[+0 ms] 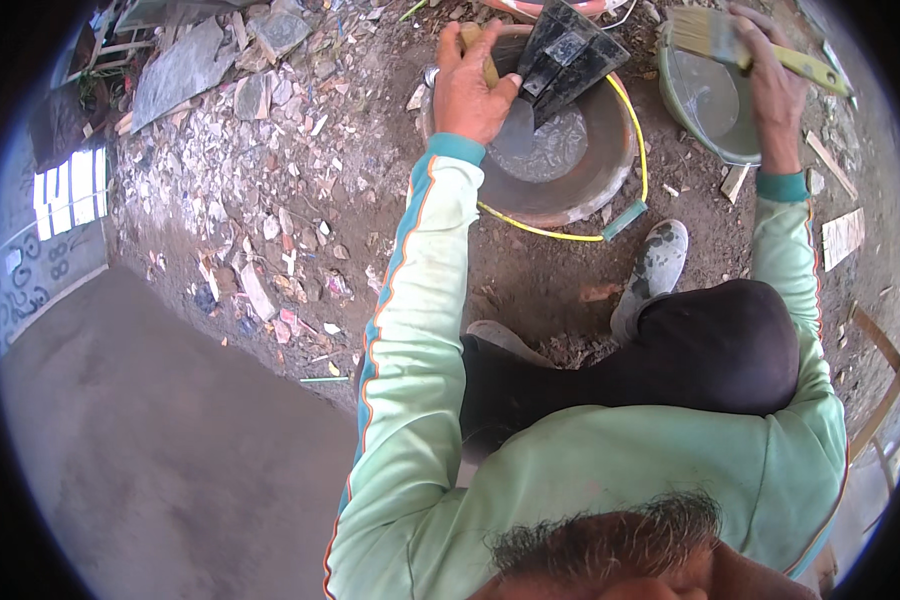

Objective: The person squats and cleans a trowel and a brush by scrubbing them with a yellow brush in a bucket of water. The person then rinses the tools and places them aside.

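Note:
My left hand [471,94] grips the wooden handle [487,64] of a trowel or scraper over a round, mortar-stained bucket [604,199]. Below the hand, a flat grey blade [515,133] reaches down into it. A black, wedge-shaped tool [574,56], smeared with grey, leans inside the same bucket, its lower end close to the blade. Pale wet residue lies at the bottom. Held in my right hand [776,90] is a flat paintbrush [787,60] with pale bristles and a yellow-green handle. The brush is above a green bucket [671,112] containing greyish liquid.
The yellow bail handle [640,142] hangs around the bucket's near side. Rubble [270,187] and stone slabs [180,71] cover the ground leftward. Wood scraps [844,236] lie right. My grey-spattered boot [656,259] stands near the bucket. A smooth grey floor [180,450] spreads lower left.

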`<state>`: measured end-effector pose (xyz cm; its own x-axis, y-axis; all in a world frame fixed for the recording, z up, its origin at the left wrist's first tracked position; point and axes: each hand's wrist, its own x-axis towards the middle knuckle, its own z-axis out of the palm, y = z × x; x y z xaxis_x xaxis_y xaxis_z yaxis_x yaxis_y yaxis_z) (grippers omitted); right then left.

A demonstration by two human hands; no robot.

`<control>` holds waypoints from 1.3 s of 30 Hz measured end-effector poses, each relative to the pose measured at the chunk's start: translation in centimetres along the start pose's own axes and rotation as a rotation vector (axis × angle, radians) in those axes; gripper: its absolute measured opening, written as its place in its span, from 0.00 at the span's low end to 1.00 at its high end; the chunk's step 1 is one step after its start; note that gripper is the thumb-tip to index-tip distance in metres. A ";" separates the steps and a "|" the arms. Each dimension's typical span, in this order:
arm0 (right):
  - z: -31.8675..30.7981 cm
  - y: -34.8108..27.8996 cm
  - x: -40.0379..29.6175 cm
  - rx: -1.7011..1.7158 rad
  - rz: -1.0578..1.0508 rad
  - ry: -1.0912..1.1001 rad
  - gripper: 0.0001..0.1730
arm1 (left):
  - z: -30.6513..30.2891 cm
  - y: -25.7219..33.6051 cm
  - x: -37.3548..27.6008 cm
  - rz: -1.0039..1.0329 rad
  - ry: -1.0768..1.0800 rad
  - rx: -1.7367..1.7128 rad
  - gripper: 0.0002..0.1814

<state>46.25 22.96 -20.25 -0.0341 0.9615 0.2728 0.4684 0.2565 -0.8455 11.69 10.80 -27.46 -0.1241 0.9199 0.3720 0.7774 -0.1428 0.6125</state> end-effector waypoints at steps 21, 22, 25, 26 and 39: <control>4.9 -8.7 -1.5 0.476 -0.153 -0.438 0.17 | 1.9 4.3 4.7 -0.294 -0.225 -0.436 0.19; 5.2 -8.8 -1.8 0.451 -0.165 -0.455 0.18 | 1.1 4.6 4.5 -0.352 -0.199 -0.528 0.17; 7.0 -6.5 -2.5 0.263 -0.311 -0.511 0.18 | -1.1 4.7 4.8 -0.399 -0.088 -0.593 0.14; 6.5 -7.4 -2.7 0.322 -0.239 -0.466 0.18 | -1.8 4.6 4.6 -0.435 -0.038 -0.687 0.15; 10.3 -2.7 -4.6 0.527 0.221 -0.505 0.16 | -8.4 -0.8 0.4 -0.421 0.174 -1.285 0.26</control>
<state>36.00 18.90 -23.93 -0.4475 0.8920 -0.0640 0.0317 -0.0556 -0.9979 5.83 8.17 -21.91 -0.3567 0.9340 0.0213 -0.4437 -0.1895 0.8759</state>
